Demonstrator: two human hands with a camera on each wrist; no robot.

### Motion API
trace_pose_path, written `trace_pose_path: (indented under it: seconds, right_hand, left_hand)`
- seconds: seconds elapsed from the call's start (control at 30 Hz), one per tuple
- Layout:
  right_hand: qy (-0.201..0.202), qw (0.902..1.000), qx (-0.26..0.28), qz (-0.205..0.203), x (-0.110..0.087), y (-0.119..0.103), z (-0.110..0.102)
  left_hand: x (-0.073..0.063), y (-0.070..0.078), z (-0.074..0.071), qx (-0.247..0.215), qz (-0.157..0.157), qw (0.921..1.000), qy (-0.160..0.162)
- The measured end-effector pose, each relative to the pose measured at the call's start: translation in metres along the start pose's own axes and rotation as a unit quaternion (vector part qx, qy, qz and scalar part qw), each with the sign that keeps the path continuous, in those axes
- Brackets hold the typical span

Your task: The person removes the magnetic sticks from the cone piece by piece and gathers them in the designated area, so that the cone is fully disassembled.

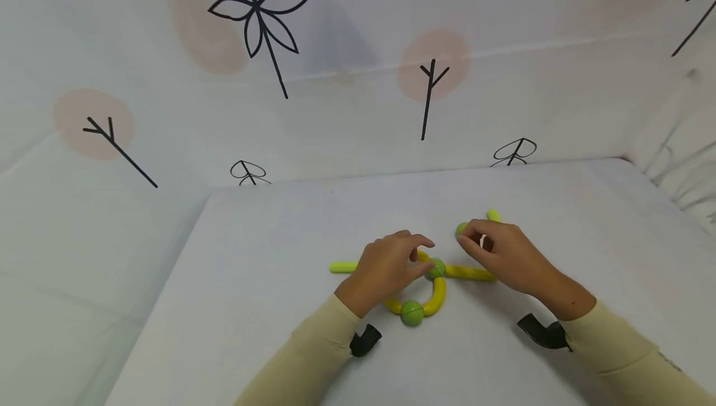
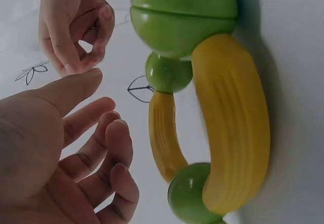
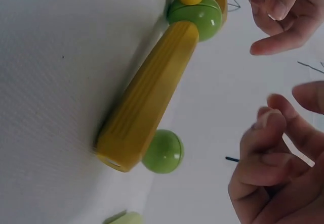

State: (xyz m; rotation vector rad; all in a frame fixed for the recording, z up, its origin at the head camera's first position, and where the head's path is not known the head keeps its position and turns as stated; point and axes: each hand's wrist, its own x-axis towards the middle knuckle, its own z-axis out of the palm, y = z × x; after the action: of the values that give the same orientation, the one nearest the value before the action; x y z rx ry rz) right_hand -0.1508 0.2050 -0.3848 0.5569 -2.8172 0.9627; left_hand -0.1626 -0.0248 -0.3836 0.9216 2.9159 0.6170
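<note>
My left hand hovers over a ring of green balls and curved yellow rods, fingers loosely bent and holding nothing. Part of that ring is hidden behind this hand. From the ring's right-hand ball a straight yellow rod runs to the right. Above that rod's outer end is my right hand, its fingers loosely curled around nothing. A separate green ball lies past the rod in the right wrist view; in the head view the right fingertips overlap it.
A yellow-green stick pokes out left of my left hand, and another lies behind my right hand. Everything lies on a white-covered table backed by a printed cloth. Black wrist pieces hang under both sleeves.
</note>
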Motion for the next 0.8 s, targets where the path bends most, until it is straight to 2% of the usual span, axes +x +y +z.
trace_pose_path:
  seconds: [0.17,0.33,0.5,0.63,0.8]
  right_hand:
    - [-0.069,0.9975,0.015,0.007,-0.002,0.006,0.008]
    - [-0.126,0.9918,-0.018,-0.004,-0.002,0.013,0.016]
    - [-0.127,0.9902,-0.054,-0.018,-0.003,0.016,0.018]
    - [-0.128,0.9905,-0.046,-0.016,-0.003,0.016,0.018]
    - [-0.14,0.9888,-0.047,-0.019,-0.002,0.017,0.019]
  left_hand:
    - [0.006,0.004,0.009,-0.007,-0.016,0.9994,-0.029]
    - [0.007,0.005,0.016,-0.004,-0.024,0.9985,-0.049]
    - [0.008,0.005,0.024,0.018,-0.008,0.9988,-0.044]
    - [0.009,0.005,0.028,0.035,0.004,0.999,-0.026]
    - [0.01,0.005,0.029,0.029,0.0,0.9993,-0.023]
